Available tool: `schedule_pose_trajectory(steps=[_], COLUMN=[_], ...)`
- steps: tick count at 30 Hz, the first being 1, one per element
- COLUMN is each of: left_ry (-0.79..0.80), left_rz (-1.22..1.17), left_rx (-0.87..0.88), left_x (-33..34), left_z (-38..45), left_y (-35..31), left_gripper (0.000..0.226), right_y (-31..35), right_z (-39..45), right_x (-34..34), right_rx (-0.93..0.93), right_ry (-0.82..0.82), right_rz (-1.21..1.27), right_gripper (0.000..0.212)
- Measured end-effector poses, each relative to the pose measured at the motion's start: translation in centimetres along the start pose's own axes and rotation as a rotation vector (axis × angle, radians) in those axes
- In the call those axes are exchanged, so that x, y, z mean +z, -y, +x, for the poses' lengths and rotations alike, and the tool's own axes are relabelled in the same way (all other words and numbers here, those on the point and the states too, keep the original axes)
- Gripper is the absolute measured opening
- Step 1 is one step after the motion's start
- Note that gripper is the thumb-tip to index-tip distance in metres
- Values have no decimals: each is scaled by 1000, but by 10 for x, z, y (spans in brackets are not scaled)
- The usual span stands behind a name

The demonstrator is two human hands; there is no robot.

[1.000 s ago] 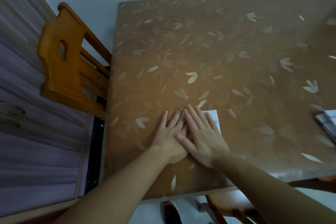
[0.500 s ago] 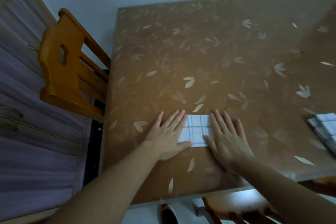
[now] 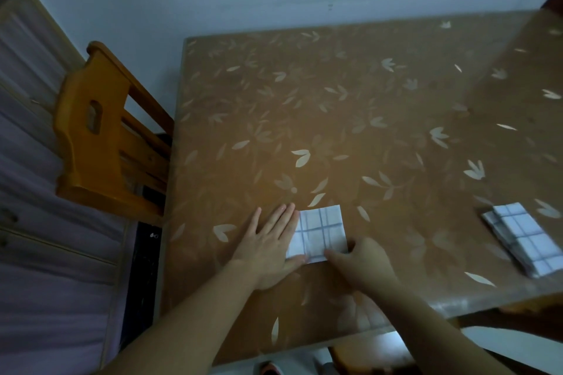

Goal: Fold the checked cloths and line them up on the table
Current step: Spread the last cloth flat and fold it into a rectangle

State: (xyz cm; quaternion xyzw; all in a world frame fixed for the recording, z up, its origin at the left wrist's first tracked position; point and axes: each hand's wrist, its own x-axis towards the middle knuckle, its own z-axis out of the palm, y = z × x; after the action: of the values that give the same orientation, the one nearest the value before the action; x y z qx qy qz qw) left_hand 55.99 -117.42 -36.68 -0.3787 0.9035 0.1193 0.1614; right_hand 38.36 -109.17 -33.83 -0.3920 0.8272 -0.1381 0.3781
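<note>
A small folded white cloth (image 3: 321, 230) with grey checks lies flat on the brown leaf-patterned table (image 3: 350, 106), near the front edge. My left hand (image 3: 269, 242) lies flat with straight fingers on the cloth's left edge. My right hand (image 3: 362, 256) has curled fingers and pinches the cloth's near right corner. A second checked cloth (image 3: 524, 239), folded into a long strip, lies at the table's right side, apart from both hands.
A wooden chair (image 3: 100, 143) stands against the table's left side, with a pale wall behind. Purple panelling runs along the far left. Another chair's seat (image 3: 365, 350) and a shoe (image 3: 271, 370) show below the table's front edge.
My hands, overlapped on the cloth a second ago, have spread apart and uncovered it. The right hand has gone from flat pressing to pinching the near right corner.
</note>
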Motion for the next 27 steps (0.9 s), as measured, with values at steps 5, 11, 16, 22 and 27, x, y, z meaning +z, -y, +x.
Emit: schedule_pose_trajectory(steps=[5,11,16,22,27], left_ry=[-44,-180,-140,-4,-46], left_rz=[-33,-354,-833,-1536,-1600], left_rx=[1,-144,-244,-408,-479], left_x=[4,-4,-44,-89,-96], left_z=[-2,-4,-8,-8,-17], left_y=[2,-12,-53,-142,-215], left_gripper=[84,71,81,38,25], right_y=[2,4,-7,-47,-89], right_z=[-7,-11,-16,-27,-42], right_x=[2,-20,-72,-146,-201], right_rx=[7,-125,-294,-369,-372], right_ry=[-83,-83,25,183,288], right_rz=[395,602,553,596,690], right_gripper=[14,22,16,14,14])
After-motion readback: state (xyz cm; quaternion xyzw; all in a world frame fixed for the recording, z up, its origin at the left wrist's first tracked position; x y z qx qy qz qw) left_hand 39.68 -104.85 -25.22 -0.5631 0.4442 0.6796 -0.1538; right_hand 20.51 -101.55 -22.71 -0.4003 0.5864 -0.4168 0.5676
